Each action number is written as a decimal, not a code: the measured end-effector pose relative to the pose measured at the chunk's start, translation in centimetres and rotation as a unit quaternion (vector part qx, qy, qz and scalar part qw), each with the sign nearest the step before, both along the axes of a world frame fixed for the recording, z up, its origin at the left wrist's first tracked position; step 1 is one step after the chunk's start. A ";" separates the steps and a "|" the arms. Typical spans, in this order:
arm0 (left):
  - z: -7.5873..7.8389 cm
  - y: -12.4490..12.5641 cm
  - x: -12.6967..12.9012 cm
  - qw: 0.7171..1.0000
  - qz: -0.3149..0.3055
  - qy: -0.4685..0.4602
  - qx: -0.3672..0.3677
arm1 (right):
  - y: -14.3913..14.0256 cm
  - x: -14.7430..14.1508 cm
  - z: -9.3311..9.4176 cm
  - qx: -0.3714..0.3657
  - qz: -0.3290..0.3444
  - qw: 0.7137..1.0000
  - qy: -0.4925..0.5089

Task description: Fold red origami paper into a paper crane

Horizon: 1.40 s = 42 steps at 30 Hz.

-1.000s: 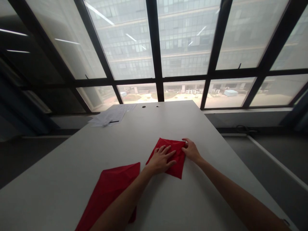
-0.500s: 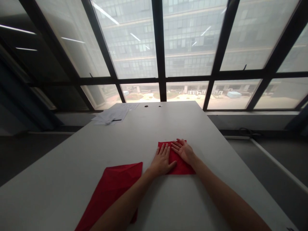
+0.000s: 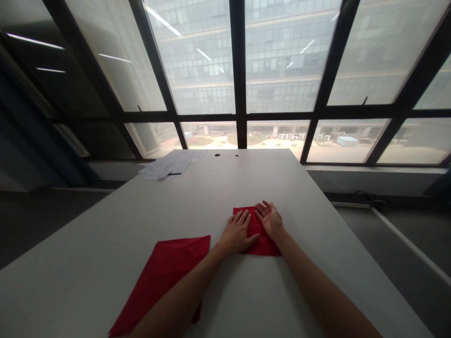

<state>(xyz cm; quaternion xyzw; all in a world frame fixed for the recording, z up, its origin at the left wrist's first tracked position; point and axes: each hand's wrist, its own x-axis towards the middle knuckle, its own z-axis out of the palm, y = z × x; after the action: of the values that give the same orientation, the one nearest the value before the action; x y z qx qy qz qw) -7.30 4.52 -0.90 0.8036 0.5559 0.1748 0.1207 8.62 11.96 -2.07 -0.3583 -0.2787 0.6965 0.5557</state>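
Left hand (image 3: 237, 234): lay flat on folded red cloth (image 3: 259, 240).
Right hand (image 3: 270, 220): flat beside it.
Second red cloth (image 3: 165, 277): left of folded cloth, on table (image 3: 197, 202).

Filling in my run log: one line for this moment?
left hand: flat on folded red cloth | right hand: flat on it | table

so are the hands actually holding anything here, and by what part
Nothing is gripped. The left hand and right hand lie flat, fingers spread, pressing on top of the small folded red cloth.
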 end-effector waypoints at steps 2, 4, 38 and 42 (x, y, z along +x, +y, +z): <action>0.0 0.6 -1.1 0.999 0.015 -0.032 -0.008 | -0.2 0.1 -0.3 -0.002 0.012 1.000 0.002; 0.0 1.2 -2.3 0.995 0.044 -0.087 -0.017 | -0.1 0.5 -0.3 0.001 0.028 1.000 0.003; 0.6 3.2 -2.2 0.522 0.090 -0.781 -0.330 | -7.7 3.1 1.7 -0.111 0.167 0.974 0.101; 0.8 3.9 -3.8 0.522 0.138 -0.797 -0.273 | -7.1 6.8 1.7 -0.109 0.203 0.965 0.123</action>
<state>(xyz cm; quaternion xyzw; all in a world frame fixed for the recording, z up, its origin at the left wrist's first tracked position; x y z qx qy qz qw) -11.07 8.37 -0.13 0.1703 0.3525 0.5965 0.7007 15.40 4.86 -0.37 -0.2639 -0.1971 0.8600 0.3898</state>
